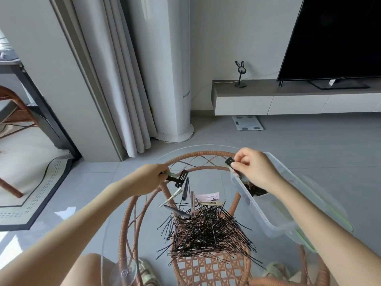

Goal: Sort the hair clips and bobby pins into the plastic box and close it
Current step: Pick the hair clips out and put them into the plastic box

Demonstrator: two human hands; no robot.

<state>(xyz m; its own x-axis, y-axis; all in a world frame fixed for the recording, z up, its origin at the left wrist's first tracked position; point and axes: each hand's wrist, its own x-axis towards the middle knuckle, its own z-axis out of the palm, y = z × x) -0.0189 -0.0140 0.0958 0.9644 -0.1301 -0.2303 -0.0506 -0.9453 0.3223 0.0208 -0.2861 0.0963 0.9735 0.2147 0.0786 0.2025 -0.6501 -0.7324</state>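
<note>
1. Nearest to me, a bare knee [88, 269] and a slipper [146, 272] show through the glass tabletop [152, 223], which lies on a rattan frame [206, 153].
2. The bobby pins [208, 232] make one black heap in the middle. Some loose hair clips [185, 190] lie just behind it.
3. The left hand [150, 178] is closed around a bunch of clips [181, 177], I think to collect several for one trip.
4. The right hand [253, 168] pinches one black snap clip [229, 161] between thumb and fingers, at the far left rim of the plastic box [274, 223], probably to drop it in.
5. The box stands open at the tabletop's right side, and I see something dark inside.
6. Around are a grey tile floor [206, 131], a curtain [115, 79], a television [334, 38] and a bathroom scale [247, 123].
</note>
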